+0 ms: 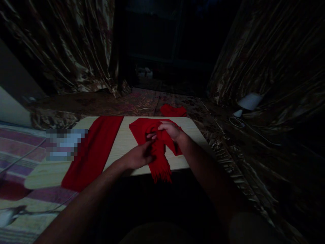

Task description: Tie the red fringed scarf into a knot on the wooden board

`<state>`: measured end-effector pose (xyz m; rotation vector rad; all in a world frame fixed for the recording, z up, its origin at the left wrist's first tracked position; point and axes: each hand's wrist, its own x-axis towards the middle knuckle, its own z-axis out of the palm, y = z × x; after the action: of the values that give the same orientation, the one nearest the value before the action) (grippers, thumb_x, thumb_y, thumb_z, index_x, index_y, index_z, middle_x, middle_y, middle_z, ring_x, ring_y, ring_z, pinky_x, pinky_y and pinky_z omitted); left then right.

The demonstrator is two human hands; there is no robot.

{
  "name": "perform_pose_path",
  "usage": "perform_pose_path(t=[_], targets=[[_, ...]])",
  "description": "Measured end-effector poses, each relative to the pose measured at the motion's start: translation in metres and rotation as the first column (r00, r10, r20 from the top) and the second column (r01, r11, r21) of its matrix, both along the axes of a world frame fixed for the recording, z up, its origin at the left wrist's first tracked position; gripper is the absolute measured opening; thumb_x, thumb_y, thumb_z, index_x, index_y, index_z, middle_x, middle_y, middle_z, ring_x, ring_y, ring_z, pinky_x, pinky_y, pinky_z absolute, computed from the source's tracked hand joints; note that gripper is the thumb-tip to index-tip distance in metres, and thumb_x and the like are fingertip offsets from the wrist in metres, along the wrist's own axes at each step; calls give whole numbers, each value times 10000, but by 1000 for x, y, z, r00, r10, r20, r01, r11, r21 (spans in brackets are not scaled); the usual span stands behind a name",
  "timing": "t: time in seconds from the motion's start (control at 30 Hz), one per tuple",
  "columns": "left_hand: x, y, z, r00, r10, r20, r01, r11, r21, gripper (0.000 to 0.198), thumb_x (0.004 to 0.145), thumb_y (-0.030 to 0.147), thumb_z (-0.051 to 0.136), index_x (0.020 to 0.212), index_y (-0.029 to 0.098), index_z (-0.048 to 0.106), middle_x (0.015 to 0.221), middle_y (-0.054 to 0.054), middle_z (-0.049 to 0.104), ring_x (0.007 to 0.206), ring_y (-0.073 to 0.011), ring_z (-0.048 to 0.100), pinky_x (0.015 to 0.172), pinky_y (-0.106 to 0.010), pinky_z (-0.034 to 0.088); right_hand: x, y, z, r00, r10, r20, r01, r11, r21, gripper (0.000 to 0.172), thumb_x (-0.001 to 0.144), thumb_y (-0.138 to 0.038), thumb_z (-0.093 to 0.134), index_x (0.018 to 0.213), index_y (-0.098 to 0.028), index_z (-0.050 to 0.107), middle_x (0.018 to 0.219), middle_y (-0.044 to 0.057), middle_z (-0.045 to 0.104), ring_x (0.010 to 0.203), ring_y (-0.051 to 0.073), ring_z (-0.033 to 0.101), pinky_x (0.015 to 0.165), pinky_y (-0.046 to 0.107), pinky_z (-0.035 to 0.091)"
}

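Note:
A red fringed scarf (142, 130) lies bunched on the right half of a light wooden table (127, 137), its fringed end hanging over the near edge. My right hand (170, 130) is closed on a fold of this scarf near its middle. My left hand (138, 156) rests on the scarf just below, fingers pressed against the cloth. A second red scarf (93, 150) lies flat and stretched out on the left half of the table.
Another red cloth (173, 110) lies on the floor beyond the table's far edge. Patterned curtains hang left and right. A white object (250, 101) with a cord sits at the right. A striped rug (17, 142) lies at the left.

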<state>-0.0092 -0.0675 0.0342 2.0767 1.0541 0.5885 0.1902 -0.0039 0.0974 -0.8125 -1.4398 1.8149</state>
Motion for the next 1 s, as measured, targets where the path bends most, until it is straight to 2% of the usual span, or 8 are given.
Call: perform_pose_path(t=[0.1,0.27,0.43,0.57,0.67,0.73,0.87,1.0], targets=[[-1,0,1,997,71,-9,-71,997,0,735,842,484,642,1477,148,485,1067,-114,752,839,-251,699,759,-345,519,-5,7,-6,993,-84,82,88,995,-51,70,817,-195,532,836,-156,587,707,79,739,655,197,717,600,270,567],[-3,13,-7,958,274,85,-273,962,-25,509,856,556,615,1188,177,685,1015,-93,763,843,-247,702,739,-322,512,0,16,-20,945,-285,158,291,957,-14,61,882,-187,571,915,-153,610,726,60,744,615,163,710,518,211,519],[-3,26,-18,931,323,168,-322,946,-36,403,875,525,590,1004,174,740,902,-73,767,778,-220,683,697,-301,490,6,20,-42,906,-323,273,328,944,26,101,847,-135,650,940,-156,615,852,73,765,679,152,729,488,167,482],[-2,26,-19,926,379,-6,-375,918,129,363,919,429,521,830,162,750,771,-99,727,689,-220,644,676,-326,468,10,22,-58,880,-292,373,296,954,48,116,852,-99,614,951,-149,649,896,81,767,761,154,736,506,158,482],[0,20,-14,906,405,-127,-332,863,382,292,906,343,538,872,162,764,887,-143,722,844,-261,655,791,-354,479,14,24,-66,892,-277,358,279,959,47,139,851,-104,607,966,-150,672,889,72,765,799,155,733,557,170,510],[2,15,-11,891,424,-163,-313,833,457,281,909,320,542,978,164,765,968,-160,713,929,-276,649,839,-360,479,15,26,-70,885,-284,370,276,958,75,147,832,-120,642,966,-161,688,863,59,762,784,154,727,589,185,528],[5,8,-10,862,458,-217,-342,842,418,334,913,315,554,1163,167,719,1007,-158,717,888,-271,658,785,-356,491,16,28,-73,858,-304,415,233,949,213,192,776,-143,722,964,-177,714,855,49,766,780,171,713,645,224,554],[2,13,-19,863,455,-222,-336,843,420,334,922,350,568,1139,159,736,1002,-156,720,943,-290,651,824,-367,493,18,28,-74,839,-344,422,202,916,346,255,718,-94,747,958,-175,717,898,39,767,814,175,698,748,263,568]])
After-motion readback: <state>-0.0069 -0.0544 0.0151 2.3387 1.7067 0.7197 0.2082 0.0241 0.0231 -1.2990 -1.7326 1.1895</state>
